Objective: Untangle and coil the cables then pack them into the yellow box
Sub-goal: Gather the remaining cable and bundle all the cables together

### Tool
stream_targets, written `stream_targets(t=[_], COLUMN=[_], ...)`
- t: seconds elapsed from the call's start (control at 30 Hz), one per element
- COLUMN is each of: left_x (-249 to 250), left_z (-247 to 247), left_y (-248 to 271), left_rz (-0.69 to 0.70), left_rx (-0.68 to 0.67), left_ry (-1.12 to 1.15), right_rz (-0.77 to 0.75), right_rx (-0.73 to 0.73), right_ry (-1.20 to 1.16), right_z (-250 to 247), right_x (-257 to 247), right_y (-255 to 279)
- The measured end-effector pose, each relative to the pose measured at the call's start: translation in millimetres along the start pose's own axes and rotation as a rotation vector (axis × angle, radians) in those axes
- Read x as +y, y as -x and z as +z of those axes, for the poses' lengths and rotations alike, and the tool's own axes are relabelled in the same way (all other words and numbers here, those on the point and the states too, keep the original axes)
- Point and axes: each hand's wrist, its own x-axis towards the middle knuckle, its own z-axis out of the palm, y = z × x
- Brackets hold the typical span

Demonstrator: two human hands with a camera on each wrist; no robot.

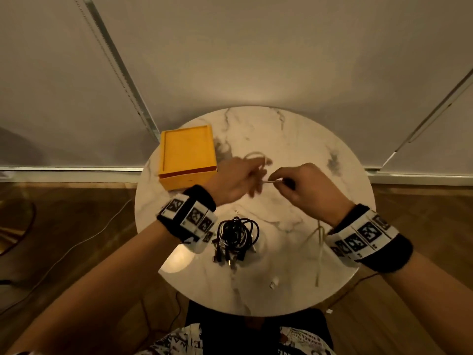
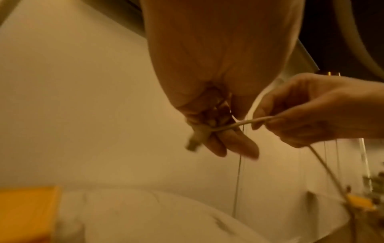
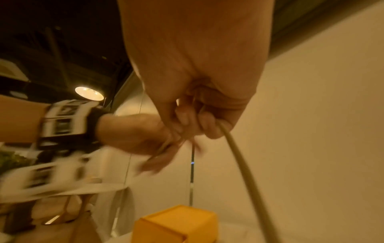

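Observation:
Both hands are raised over the round marble table [image 1: 294, 139]. My left hand [image 1: 238, 179] has a white cable [image 1: 268, 181] wound around its fingers [image 2: 234, 144], and the plug end sticks out beside them. My right hand [image 1: 299, 185] pinches the same white cable [image 2: 255, 120] a short way off, pulled taut between the hands. From the right hand the white cable [image 3: 243, 162] hangs down to the table near its right front edge. A tangled bundle of black cables [image 1: 236, 233] lies on the table below the hands. The yellow box [image 1: 188, 152] stands at the table's left rear.
Small white connectors [image 1: 273, 281] lie near the table's front edge. A thin cord [image 1: 84, 242] runs across the wooden floor at the left. Pale blinds hang behind the table. My lap is just under the table's near edge.

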Motion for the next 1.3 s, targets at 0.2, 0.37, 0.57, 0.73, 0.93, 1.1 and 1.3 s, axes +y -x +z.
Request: stream_targets(t=[0.2,0.37,0.57,0.73,0.93,1.1,1.3], left_x=[-1.3,30.7,64.3,45.1,21.0,18.5,-1.3], left_z=[16.9,35.3,25.0,-10.2,-17.9,-18.9,-33.2], left_y=[46.2,62.2,47.8,32.2,37.5,42.6,53.3], left_rz=[-0.107,-0.025,0.098,0.204,0.302,0.266,0.427], left_rx=[-0.328,-0.590,-0.338,0.081,0.267,0.158,0.243], left_ry=[0.492,1.052,1.411,1.470,0.260,-0.549,-0.829], right_rz=[0.174,0.155,0.094,-0.012,-0.134,-0.155,-0.187], right_rx=[0.042,0.039,0.033,-0.060,-0.154,-0.175,-0.187], right_ry=[-0.012,-0.071,-0.198,-0.296,-0.303,-0.246,-0.213], right_z=[-36.6,-21.5,19.6,31.6,30.9,25.8,17.6], right_x=[15.9,16.7,3.7,-24.9,-48.9,-46.2,-36.5], right_y=[5.2,9.0,14.6,15.6,0.4,-0.9,5.8])
